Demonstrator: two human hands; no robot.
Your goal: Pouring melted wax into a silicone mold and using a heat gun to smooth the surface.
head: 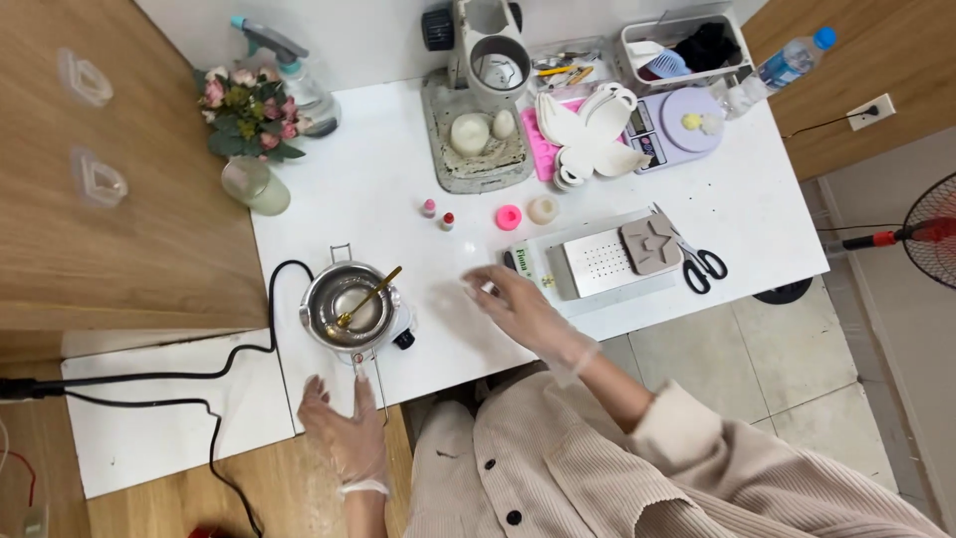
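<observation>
We are looking through a single head-worn camera, aiming almost straight down from well above the white bench [398, 189]. We are facing its far edge, which is running along the top of the frame, while our own ribbed cream jacket [597, 468] is filling the bottom. We are standing far enough back to be taking in the whole benchtop, plus tiled floor [797, 369] at right.

The fan [934, 237] is cut off at the right edge.
</observation>
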